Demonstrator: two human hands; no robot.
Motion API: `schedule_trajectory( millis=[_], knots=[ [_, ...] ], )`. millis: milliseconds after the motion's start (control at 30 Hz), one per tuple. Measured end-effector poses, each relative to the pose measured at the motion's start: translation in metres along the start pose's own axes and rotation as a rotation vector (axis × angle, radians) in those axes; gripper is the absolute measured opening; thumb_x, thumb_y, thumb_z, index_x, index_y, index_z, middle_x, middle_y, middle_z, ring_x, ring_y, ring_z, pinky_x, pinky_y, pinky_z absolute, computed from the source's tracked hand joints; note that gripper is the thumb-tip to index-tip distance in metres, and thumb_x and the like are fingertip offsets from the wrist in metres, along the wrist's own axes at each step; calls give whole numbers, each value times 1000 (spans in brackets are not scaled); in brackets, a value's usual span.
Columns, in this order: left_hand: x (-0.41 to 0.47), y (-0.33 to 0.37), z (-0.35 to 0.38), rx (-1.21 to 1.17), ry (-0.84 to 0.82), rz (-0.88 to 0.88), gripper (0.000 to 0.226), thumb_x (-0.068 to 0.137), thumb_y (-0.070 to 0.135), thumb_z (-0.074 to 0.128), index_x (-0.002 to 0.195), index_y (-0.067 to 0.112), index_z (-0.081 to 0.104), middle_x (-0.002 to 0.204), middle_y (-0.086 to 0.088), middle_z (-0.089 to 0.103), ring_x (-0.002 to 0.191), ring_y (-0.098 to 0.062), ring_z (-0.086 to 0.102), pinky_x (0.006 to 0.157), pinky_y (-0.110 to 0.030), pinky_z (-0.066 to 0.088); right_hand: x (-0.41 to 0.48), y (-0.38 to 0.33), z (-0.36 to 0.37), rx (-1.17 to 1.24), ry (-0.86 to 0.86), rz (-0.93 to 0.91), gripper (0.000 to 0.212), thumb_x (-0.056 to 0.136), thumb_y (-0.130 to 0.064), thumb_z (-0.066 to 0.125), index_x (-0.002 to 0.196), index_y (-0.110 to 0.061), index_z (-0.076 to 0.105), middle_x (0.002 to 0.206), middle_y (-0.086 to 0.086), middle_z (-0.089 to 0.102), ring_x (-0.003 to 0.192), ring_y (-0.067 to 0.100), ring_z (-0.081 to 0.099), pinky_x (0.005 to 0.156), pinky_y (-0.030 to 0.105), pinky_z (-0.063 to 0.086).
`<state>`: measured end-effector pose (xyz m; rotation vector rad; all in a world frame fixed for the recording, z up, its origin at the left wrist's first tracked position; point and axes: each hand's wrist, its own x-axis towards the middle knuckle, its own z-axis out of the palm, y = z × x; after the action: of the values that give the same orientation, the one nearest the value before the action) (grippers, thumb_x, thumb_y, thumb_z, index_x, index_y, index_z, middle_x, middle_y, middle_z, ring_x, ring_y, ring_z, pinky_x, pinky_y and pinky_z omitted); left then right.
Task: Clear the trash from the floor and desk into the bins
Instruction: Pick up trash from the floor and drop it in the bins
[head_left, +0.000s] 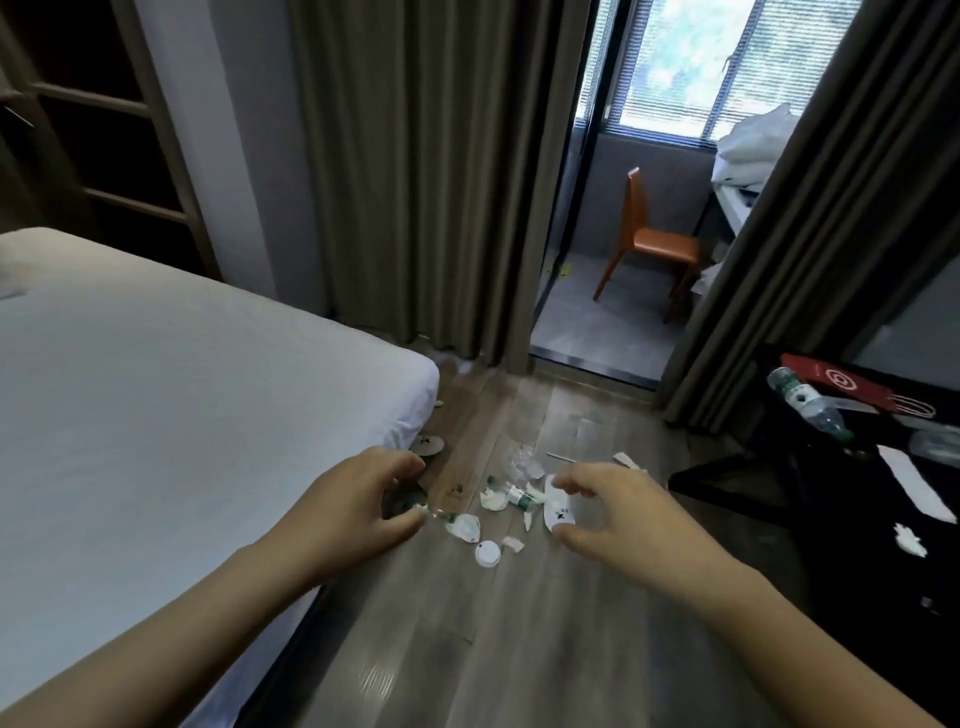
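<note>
Beside bed (156, 395), trash (491, 500) on floor (519, 649)

A white bed (156, 389) sits left; an orange chair (649, 244) stands beyond the curtains (415, 182).

Scattered trash (491, 500) lies on the wooden floor (519, 649) just off the corner of the bed (182, 389). The left hand (358, 499) hovers over it nearer the bed, the right hand (608, 512) farther off, both loosely curled and holding nothing.
</note>
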<state>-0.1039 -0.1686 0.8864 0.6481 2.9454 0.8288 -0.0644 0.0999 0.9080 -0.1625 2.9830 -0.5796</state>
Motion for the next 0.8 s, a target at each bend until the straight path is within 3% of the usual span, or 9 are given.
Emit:
schedule_trajectory(
  millis=[233, 467, 667, 800],
  knots=[
    [114, -57, 6, -55, -36, -38, 40, 81, 36, 69, 118, 22, 61, 112, 4, 62, 99, -13, 61, 83, -34, 51, 124, 24, 14, 19, -102, 57, 42, 78, -34, 65, 120, -27, 58, 119, -7, 60, 110, 13, 56, 94, 31, 46],
    [188, -91, 30, -76, -93, -73, 28, 81, 33, 68, 107, 20, 64, 99, 2, 66, 88, -13, 62, 76, -38, 53, 214, 65, 34, 41, -159, 78, 46, 77, -35, 67, 121, -30, 57, 114, -10, 62, 103, 9, 57, 85, 25, 49],
    [265, -113, 68, -55, -124, -147, 37, 82, 36, 66, 116, 24, 60, 110, 8, 62, 97, -7, 58, 81, -26, 49, 304, 121, 46, 52, -237, 50, 47, 79, -29, 64, 125, -31, 56, 116, -11, 61, 113, 12, 49, 84, 19, 45],
    [323, -122, 107, -68, -136, -269, 36, 83, 34, 65, 117, 24, 59, 112, 6, 62, 99, -10, 59, 83, -27, 49, 373, 168, 53, 46, -315, 8, 46, 80, -32, 64, 126, -29, 56, 117, -10, 61, 112, 15, 51, 85, 20, 42]
  ],
)
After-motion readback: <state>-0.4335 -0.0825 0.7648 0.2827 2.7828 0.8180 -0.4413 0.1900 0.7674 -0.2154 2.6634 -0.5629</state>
